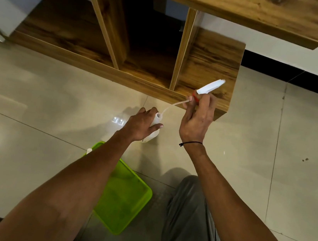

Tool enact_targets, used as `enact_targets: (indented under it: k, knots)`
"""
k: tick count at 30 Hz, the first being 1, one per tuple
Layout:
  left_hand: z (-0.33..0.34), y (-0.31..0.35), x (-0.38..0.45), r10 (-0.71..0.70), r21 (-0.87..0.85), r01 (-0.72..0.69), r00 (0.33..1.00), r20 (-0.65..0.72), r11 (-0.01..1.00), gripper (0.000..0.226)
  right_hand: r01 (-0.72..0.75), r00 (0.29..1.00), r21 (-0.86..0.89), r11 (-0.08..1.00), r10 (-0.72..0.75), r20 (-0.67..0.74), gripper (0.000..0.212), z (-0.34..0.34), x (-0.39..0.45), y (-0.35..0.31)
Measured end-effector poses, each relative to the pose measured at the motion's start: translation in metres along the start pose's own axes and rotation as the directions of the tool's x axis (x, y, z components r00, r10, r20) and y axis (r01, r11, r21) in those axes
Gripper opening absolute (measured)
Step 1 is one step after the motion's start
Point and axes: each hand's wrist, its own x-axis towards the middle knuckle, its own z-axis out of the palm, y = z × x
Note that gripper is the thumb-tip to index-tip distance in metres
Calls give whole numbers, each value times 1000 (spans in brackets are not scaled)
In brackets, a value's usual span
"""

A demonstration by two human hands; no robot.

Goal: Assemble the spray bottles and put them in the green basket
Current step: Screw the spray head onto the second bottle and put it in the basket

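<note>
My left hand grips a white spray bottle by its neck, tilted above the tiled floor. My right hand holds a white spray head with a red collar, up and to the right of the bottle. The head's thin clear dip tube curves down, and its end sits in the bottle's open mouth. A green basket lies on the floor below my left forearm, which hides part of it. A small white object peeks out at the basket's far left rim.
A low wooden shelf unit with open compartments stands just beyond my hands, its right corner close to the spray head. Glossy beige tiles spread left and right. My grey trouser leg lies right of the basket.
</note>
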Motion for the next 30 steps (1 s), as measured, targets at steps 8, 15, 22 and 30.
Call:
enact_targets:
  k: [8, 15, 22, 30]
  knots:
    - [5, -1, 3, 10, -13, -10, 1000, -23, 1000, 59, -67, 994, -2, 998, 67, 92, 16, 18, -28, 6]
    - [6, -1, 1, -22, -92, 17, 999, -45, 996, 64, -383, 910, 93, 919, 358, 211, 50, 35, -40, 9]
    - [16, 2, -6, -65, -182, 66, 998, 9, 981, 66, -545, 784, 162, 822, 432, 445, 62, 41, -42, 19]
    - [25, -4, -8, -125, -339, 125, 992, 21, 932, 60, -481, 724, 90, 872, 337, 601, 49, 42, -25, 27]
